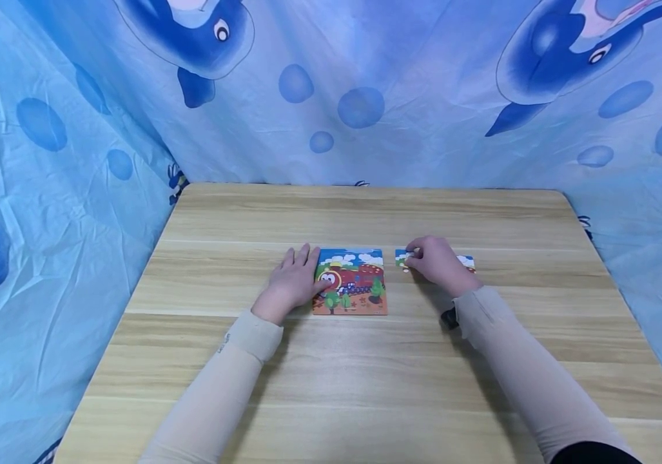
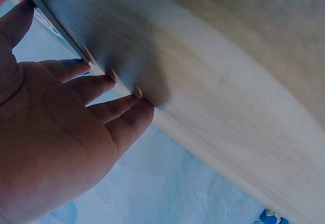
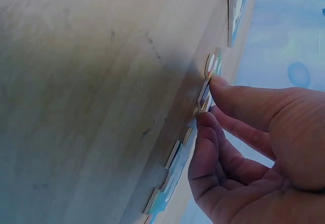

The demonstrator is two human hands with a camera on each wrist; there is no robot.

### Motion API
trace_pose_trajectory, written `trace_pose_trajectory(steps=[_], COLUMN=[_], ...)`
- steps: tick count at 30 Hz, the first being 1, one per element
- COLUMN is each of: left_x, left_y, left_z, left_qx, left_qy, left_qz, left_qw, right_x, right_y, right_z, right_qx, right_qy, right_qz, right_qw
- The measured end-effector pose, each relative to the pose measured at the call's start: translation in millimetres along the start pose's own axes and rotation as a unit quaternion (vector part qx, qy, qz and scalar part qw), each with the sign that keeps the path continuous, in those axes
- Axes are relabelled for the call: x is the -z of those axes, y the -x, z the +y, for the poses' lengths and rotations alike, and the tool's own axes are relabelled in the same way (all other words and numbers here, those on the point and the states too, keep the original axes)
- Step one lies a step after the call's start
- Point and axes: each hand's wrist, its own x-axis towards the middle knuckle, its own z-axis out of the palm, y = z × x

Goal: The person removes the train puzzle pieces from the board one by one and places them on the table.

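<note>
The near edge of the surface [image 1: 360,367] and both its near corners fall outside the head view, and both sleeves [image 1: 519,364] run out of frame there. The left hand [image 1: 292,278] covers part of the left side of the train puzzle [image 1: 356,293]; the right hand [image 1: 438,261] hides the middle of a strip of puzzle pieces [image 1: 467,261], and its fingers [image 3: 205,158] mask part of the pinched piece [image 3: 203,91]. A dark object [image 1: 450,318] by the right sleeve is too hidden to identify. In the left wrist view the surface is blurred.
</note>
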Motion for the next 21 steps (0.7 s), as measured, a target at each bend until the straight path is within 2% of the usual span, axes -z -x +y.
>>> trace_pose_trajectory(steps=[12,18,21], left_x=[-1.9,-2.1,-2.7], left_y=[-1.8,-2.1,-2.6], left_z=[0.4,0.3,-0.1], left_qx=[-0.003,-0.001,0.0], left_qy=[-0.004,-0.003,-0.004], left_qz=[0.004,0.003,0.001], left_qw=[1.0,1.0,1.0], right_x=[3.5,4.4,2.5], right_y=[2.8,5.7,8.6], right_z=[2.2,1.2,-2.5], right_qx=[0.007,0.012,0.03], right_qy=[0.01,-0.011,-0.03], right_qz=[0.0,0.008,0.006], right_qw=[0.9999,0.9998,0.9991])
